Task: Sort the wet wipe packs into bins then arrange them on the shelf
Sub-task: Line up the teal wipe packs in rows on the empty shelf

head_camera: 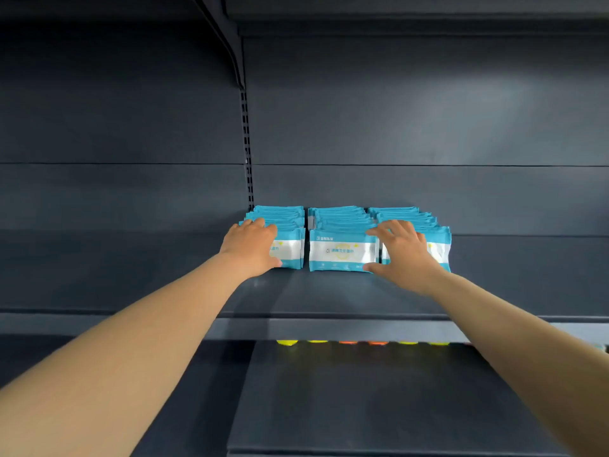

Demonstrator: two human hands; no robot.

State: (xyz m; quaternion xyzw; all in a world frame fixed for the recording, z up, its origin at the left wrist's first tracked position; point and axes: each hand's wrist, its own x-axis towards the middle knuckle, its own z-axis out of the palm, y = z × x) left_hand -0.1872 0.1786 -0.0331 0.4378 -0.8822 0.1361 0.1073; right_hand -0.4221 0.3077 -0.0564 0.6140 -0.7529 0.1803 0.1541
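Observation:
Three rows of blue-and-white wet wipe packs stand upright on the dark shelf (329,291), near its back. My left hand (252,247) lies against the front pack of the left row (290,249), fingers over the top edge and thumb low at its bottom. The middle row's front pack (341,250) shows its whole label. My right hand (403,253) covers the front of the right row (440,249), fingers spread over the pack tops, thumb reaching the lower right corner of the middle pack. No bins are in view.
A slotted upright (247,153) runs up the back panel left of the packs. Below the shelf edge, yellow and orange caps (359,342) peek out over a lower dark shelf (379,400). An upper shelf (395,14) hangs overhead.

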